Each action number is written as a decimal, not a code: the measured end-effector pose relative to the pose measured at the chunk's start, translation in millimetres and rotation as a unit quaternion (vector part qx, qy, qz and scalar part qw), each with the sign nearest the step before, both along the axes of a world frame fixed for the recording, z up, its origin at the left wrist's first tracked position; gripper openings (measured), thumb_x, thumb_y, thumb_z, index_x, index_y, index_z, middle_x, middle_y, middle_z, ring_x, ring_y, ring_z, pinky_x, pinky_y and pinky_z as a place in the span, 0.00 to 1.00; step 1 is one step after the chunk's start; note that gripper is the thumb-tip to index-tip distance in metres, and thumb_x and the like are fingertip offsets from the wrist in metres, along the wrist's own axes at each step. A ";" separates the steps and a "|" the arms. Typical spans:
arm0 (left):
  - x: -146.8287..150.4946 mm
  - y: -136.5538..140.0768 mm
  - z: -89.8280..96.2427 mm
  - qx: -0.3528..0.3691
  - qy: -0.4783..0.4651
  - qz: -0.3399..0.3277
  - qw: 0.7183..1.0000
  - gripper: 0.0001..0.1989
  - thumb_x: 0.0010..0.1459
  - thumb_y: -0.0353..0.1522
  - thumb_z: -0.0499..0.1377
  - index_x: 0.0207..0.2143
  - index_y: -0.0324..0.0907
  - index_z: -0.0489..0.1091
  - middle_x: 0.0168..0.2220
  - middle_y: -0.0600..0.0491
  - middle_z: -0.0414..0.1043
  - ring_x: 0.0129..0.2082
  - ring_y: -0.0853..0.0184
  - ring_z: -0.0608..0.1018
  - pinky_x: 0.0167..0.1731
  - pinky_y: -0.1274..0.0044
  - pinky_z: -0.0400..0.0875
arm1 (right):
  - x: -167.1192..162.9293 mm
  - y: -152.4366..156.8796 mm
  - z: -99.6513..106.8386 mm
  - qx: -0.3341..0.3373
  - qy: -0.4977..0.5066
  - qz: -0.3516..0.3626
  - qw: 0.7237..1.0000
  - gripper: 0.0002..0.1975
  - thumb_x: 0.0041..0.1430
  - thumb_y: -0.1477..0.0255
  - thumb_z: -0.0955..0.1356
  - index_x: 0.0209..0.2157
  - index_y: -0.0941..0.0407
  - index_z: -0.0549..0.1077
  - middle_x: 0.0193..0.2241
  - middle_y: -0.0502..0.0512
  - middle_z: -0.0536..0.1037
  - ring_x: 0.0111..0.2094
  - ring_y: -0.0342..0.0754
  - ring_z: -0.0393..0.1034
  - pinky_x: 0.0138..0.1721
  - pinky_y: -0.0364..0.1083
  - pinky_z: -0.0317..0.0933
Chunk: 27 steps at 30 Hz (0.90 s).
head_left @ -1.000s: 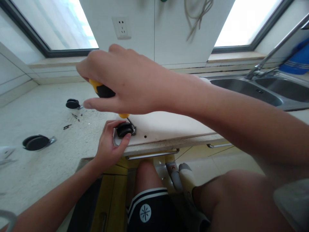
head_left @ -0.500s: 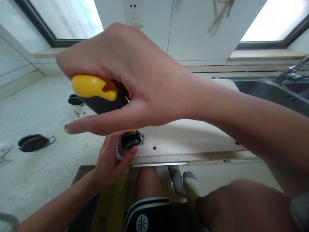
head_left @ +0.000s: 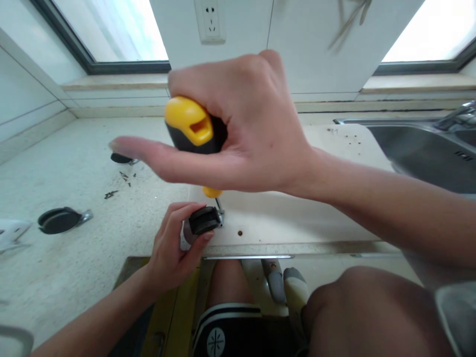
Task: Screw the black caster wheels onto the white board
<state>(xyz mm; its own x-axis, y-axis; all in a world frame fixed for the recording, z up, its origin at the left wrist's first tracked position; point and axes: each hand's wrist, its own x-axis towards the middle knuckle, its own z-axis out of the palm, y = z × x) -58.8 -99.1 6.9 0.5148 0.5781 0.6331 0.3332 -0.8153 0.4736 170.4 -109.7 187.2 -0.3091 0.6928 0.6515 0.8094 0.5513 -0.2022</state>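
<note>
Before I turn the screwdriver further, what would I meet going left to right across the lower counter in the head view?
Nearer loose caster → small dark bits → caster held in the left hand → dark hole → sink.

Above the black twin-wheeled caster (head_left: 204, 221) at the left end of the long white board (head_left: 297, 215), the way down is blocked by the right hand (head_left: 249, 134) and its yellow-and-black screwdriver (head_left: 189, 121). The left hand (head_left: 173, 245) closes off the caster's left side, with its thumb along the front. To the right, a low path runs over the board's bare front strip, though the right forearm spans the board overhead. On the speckled off-white countertop (head_left: 122, 230), open room lies between the left hand and the small dark screws (head_left: 110, 194); farther left, a black caster with a metal bracket (head_left: 59, 220) stands in the way.
</note>
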 end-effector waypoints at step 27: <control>-28.7 75.1 48.0 0.042 -0.010 0.219 0.975 0.16 0.72 0.41 0.61 0.54 0.43 0.79 0.50 0.44 0.84 0.44 0.58 0.84 0.47 0.66 0.81 | 57.2 58.7 -132.8 -0.017 0.618 -0.017 0.786 0.35 0.55 0.36 0.80 0.25 0.52 0.70 0.20 0.43 0.67 0.19 0.40 0.63 0.20 0.43 0.55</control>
